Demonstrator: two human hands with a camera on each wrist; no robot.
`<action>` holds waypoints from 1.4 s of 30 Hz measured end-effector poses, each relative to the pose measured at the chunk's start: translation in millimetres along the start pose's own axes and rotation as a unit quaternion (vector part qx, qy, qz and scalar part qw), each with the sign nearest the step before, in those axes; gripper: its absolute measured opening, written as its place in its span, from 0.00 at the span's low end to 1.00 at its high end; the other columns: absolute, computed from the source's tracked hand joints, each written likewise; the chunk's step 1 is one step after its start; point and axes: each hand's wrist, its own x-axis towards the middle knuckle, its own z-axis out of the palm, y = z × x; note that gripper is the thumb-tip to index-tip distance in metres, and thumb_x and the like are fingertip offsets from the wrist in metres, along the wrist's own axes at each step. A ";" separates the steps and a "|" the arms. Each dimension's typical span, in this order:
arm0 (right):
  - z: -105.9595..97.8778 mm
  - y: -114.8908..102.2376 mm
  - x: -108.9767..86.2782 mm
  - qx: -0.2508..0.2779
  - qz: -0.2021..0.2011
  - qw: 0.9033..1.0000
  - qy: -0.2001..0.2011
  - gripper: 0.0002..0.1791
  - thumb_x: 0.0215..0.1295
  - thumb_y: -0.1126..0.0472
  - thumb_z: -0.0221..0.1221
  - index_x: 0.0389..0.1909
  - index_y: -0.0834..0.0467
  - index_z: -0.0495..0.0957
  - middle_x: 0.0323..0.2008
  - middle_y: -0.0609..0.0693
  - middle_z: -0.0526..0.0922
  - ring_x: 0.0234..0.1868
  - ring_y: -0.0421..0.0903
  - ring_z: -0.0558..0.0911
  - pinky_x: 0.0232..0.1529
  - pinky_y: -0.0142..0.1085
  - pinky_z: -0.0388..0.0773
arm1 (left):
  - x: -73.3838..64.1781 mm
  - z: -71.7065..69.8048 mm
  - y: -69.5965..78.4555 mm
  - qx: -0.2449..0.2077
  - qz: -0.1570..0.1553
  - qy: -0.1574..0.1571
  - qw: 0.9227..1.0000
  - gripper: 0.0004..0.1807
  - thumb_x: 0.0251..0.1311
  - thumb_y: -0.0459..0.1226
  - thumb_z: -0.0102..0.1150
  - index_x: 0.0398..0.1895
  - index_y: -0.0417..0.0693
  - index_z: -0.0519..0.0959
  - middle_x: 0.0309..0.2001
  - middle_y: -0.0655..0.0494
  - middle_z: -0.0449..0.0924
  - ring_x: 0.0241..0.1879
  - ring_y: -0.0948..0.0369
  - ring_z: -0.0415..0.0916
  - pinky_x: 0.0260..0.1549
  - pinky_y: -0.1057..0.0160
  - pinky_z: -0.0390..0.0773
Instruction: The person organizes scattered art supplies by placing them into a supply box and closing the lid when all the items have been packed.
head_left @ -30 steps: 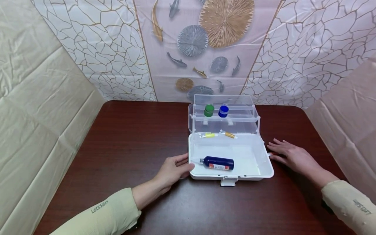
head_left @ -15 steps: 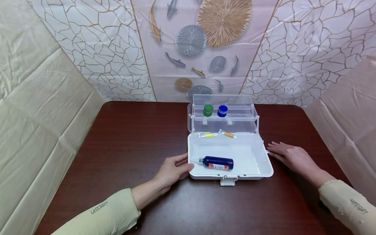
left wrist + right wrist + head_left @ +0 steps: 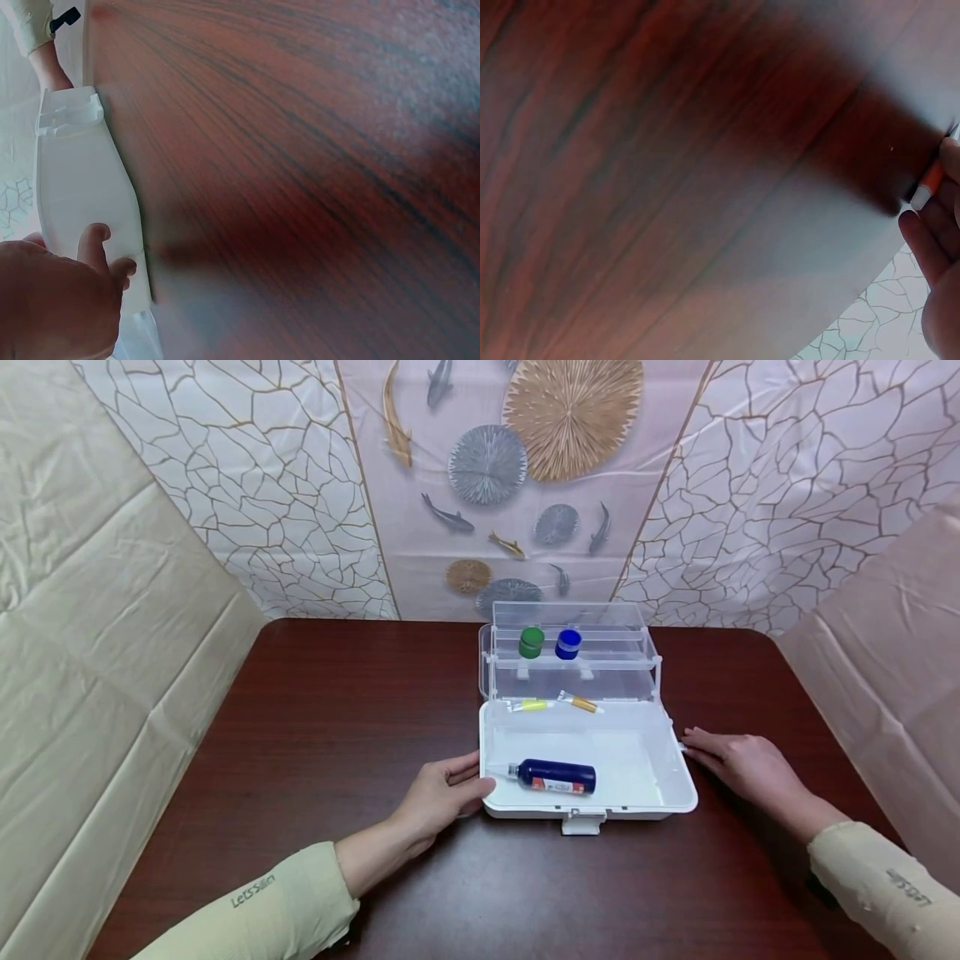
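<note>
A white storage box (image 3: 637, 806) with clear fold-out trays stands opened on the table. My left hand (image 3: 442, 793) grips its left wall, thumb over the rim; the left wrist view shows the fingers against the outer wall (image 3: 90, 172). To the right of the box, my right hand (image 3: 750, 768) pinches a small orange paint tube (image 3: 932, 177) with a white cap, seen in the right wrist view. From the head only a pale end of it shows. Inside the box lies a dark blue bottle (image 3: 558, 775) with a clear nozzle.
A green paint jar (image 3: 532, 642) and a blue paint jar (image 3: 568, 644) sit in the upper clear tray. Below them lie a yellow paint tube (image 3: 532, 705) and an ochre paint tube (image 3: 581, 702). Patterned cloth hangs behind the dark wooden table (image 3: 337, 710).
My right hand's fingers have drawn in around the orange tube beside the box, and the hand has shifted slightly. The left hand keeps its hold on the box.
</note>
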 end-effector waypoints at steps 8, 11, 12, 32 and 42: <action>-5.9 -2.5 -2.1 -0.008 -0.009 1.000 -0.023 0.24 0.49 0.71 0.77 0.52 0.63 0.89 0.46 0.61 0.91 0.38 0.58 0.92 0.32 0.55 0.87 | 1.0 -0.4 -0.4 0.000 0.000 -0.004 1.000 0.33 0.71 0.31 0.66 0.77 0.33 0.69 0.72 0.33 0.74 0.67 0.49 0.78 0.59 0.56 0.84; -8.2 -3.4 -1.9 -0.009 -0.014 0.999 -0.028 0.24 0.50 0.71 0.76 0.52 0.62 0.89 0.46 0.61 0.92 0.38 0.58 0.92 0.32 0.55 0.87 | 1.0 -0.7 -0.5 -0.001 -0.001 -0.002 1.000 0.33 0.71 0.31 0.66 0.77 0.33 0.69 0.72 0.33 0.74 0.67 0.49 0.77 0.59 0.56 0.84; -8.6 -3.7 -1.6 -0.011 -0.016 0.999 -0.029 0.24 0.50 0.71 0.76 0.52 0.62 0.89 0.46 0.60 0.92 0.38 0.57 0.92 0.32 0.54 0.87 | 0.9 -0.8 -0.5 -0.001 -0.001 -0.002 1.000 0.33 0.71 0.31 0.66 0.77 0.33 0.69 0.71 0.33 0.74 0.67 0.49 0.77 0.59 0.56 0.84; -7.5 -5.1 1.8 -0.042 0.006 0.998 -0.043 0.20 0.54 0.70 0.75 0.50 0.61 0.90 0.43 0.60 0.92 0.39 0.57 0.92 0.34 0.54 0.87 | -0.3 -0.5 -0.3 -0.005 0.005 -0.007 1.000 0.33 0.71 0.30 0.65 0.77 0.32 0.69 0.71 0.33 0.75 0.67 0.48 0.78 0.58 0.57 0.84; -20.4 1.5 4.0 -0.039 -0.016 0.998 0.037 0.16 0.62 0.66 0.71 0.51 0.61 0.89 0.43 0.61 0.92 0.37 0.59 0.92 0.29 0.56 0.86 | 0.5 -0.2 0.3 -0.004 0.007 -0.007 1.000 0.33 0.71 0.30 0.65 0.76 0.31 0.69 0.70 0.32 0.75 0.67 0.47 0.78 0.59 0.56 0.84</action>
